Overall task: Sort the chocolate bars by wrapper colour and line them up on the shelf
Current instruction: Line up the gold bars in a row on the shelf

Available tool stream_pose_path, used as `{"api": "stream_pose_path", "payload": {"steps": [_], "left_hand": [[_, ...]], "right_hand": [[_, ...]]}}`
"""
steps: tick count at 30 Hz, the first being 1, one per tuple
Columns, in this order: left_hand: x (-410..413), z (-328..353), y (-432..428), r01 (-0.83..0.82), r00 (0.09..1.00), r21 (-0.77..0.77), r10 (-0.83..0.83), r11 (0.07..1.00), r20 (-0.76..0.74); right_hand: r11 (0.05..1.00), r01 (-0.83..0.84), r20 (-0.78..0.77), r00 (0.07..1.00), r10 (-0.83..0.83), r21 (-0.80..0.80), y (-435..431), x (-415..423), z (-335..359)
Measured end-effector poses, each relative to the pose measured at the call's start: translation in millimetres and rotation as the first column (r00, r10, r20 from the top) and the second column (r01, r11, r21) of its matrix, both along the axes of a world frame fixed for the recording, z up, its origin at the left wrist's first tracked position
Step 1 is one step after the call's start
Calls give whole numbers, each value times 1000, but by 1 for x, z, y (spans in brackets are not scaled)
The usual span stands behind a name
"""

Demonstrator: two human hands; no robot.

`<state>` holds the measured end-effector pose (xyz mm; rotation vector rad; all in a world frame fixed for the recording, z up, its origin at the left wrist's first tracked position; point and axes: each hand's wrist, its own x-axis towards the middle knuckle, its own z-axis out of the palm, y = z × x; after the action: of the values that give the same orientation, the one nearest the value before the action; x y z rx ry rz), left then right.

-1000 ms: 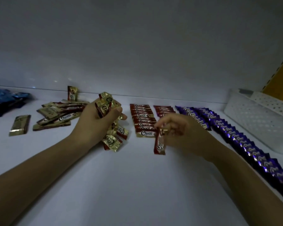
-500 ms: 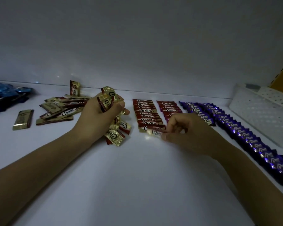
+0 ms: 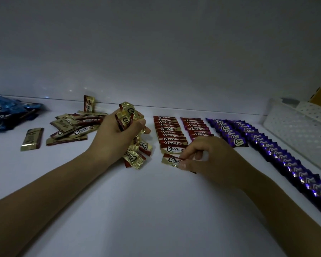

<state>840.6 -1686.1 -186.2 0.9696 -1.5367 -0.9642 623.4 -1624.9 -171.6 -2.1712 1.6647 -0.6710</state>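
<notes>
Chocolate bars (image 3: 127,125) in gold-red wrappers are clutched in the left hand (image 3: 113,138); one red Choco bar (image 3: 171,160) is pinched flat by the right hand (image 3: 208,158) on the shelf (image 3: 146,210), at the red row's (image 3: 168,135) near end.

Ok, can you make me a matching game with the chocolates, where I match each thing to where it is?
Things:
1. purple bars
2. blue packets
3. bunch of gold bars
4. single red bar

Places:
A. gripped in the left hand
B. far left
C. pinched by the right hand, in front of a red row
D. lined up next to the white basket

Pairs: 1-D, 2-B, 3-A, 4-C
</notes>
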Motion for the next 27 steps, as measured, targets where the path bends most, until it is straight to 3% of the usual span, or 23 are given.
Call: {"api": "stream_pose_path", "payload": {"steps": [4,8,19,22,25,27], "left_hand": [[1,0,0,2,1000,2,-2,1000,-10],[2,-1,-2,-6,1000,2,6,1000,2],[1,2,3,18,994,47,-13,999,-110],[-7,6,12,14,981,38,-6,999,-195],[-19,10,23,16,976,-62,-29,998,-215],[-25,11,29,44,969,-113,-69,993,-235]], "right_hand": [[995,40,37,999,-37,-90,-2,0,-3],[976,87,-57,993,-101,-200,-7,2,-5],[966,59,-158,982,-102,-253,-7,3,-10],[949,42,44,999,-30,-312,-1,15,-6],[977,-44,319,941,110,-208,4,34,-1],[991,-74,466,877,120,-115,6,41,0]]}}
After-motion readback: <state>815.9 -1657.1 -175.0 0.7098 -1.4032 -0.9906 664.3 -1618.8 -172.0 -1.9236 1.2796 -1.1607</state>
